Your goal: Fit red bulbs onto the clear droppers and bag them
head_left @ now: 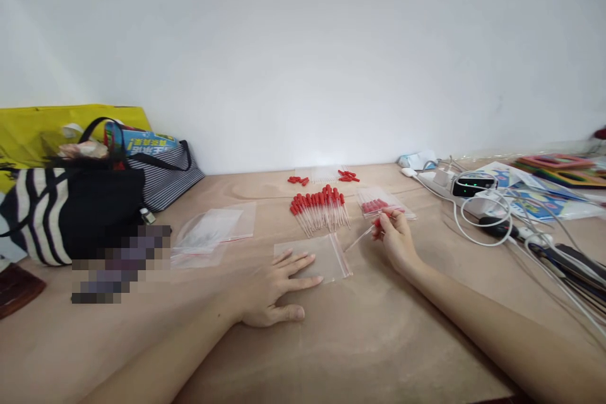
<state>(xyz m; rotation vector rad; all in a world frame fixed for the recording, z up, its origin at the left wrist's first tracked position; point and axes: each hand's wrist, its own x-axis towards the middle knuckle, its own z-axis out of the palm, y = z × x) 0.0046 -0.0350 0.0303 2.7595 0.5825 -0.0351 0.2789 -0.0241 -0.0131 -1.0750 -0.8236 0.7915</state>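
My left hand (279, 287) lies flat with its fingers spread on a clear zip bag (326, 259), whose red-lined opening faces right. Closed around the red end of a thin glass dropper (362, 240) is my right hand (395, 240); the dropper's clear tip points down-left, close to the bag's opening. Behind the bag, a fanned row of droppers with red bulbs (319, 202) rests on the table. Another zip bag (372, 197) with several red-bulbed droppers in it lies just beyond my right hand.
More droppers (348, 175) lie near the wall. Flat clear bags (213, 230) are on the left, beside a black-and-white bag (95, 214) and a striped bag (168, 177). White cables (459, 221), a power bank (475, 185) and papers fill the right side.
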